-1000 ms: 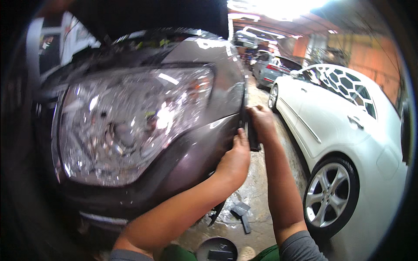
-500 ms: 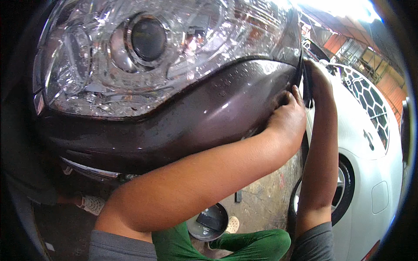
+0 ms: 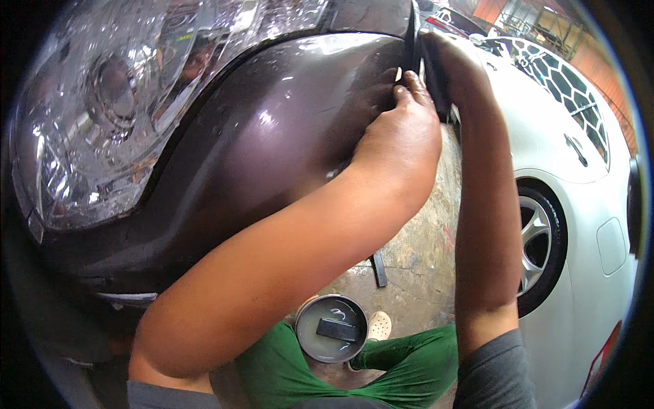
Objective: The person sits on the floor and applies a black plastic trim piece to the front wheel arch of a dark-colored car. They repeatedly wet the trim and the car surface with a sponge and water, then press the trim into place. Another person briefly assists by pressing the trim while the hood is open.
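Right of the headlight (image 3: 116, 102), the dark bumper (image 3: 266, 143) bulges toward its side edge, which runs roughly up-and-down between the hands. The left hand (image 3: 405, 136), nearer, has fingertips at that edge (pinching or merely resting, I cannot tell). Floor (image 3: 432, 218) shows narrowly; the right hand (image 3: 460, 68), fingers hidden, grip unclear, crowds the white car (image 3: 586, 204).

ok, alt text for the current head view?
A person's left hand has its fingers at the outer edge of a dark car bumper, below a clear headlight; the right hand is beside it at a black piece, grip unclear. Below, a round bowl holds liquid and a black block; a white car stands at right.
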